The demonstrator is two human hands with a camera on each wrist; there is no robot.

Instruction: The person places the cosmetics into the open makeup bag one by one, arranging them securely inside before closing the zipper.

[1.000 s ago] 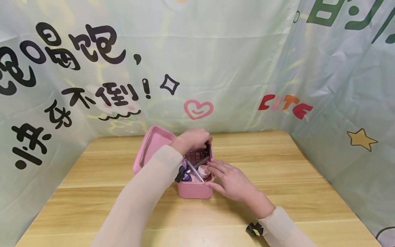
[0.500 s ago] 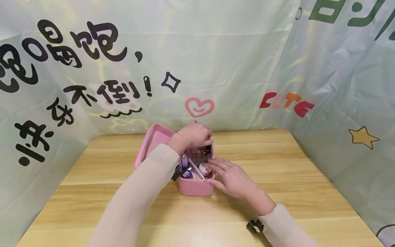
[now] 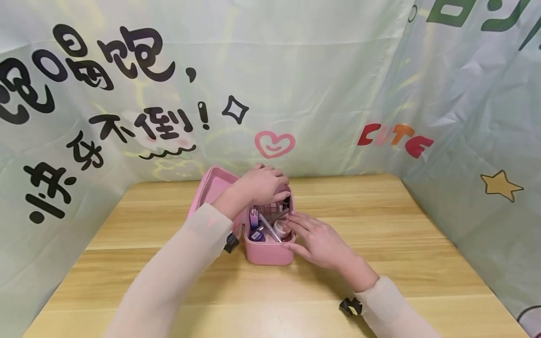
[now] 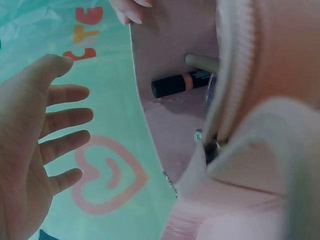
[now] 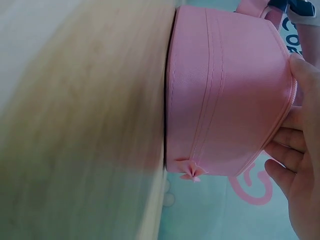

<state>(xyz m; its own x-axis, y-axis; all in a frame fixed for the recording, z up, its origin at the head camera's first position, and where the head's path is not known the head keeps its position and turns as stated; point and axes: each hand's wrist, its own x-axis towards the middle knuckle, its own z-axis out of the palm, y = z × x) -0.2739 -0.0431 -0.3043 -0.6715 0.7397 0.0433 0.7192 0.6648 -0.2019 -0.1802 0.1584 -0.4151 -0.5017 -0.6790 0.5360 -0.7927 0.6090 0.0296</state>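
Note:
A pink cosmetic case stands on the table, its lid swung open to the left. My left hand is over the back of the case; in the left wrist view, that hand's fingers are spread and hold nothing. Near it, a black-capped lipstick lies against the case's inner wall. With fingers over the rim and thumb at the front corner, my right hand grips the case's right side. Inside are a pale jar, a slim silver tube, a purple lipstick tube and a small blue-purple bottle.
The wooden table reaches back to a printed cloth backdrop just behind the case. A gridded palette stands at the back inside the case. Dark camera mounts hang at both wrists.
My left hand has lifted out of the case's back right corner and its fingers have straightened. The left forearm shifted slightly left. The right hand stays at the rim.

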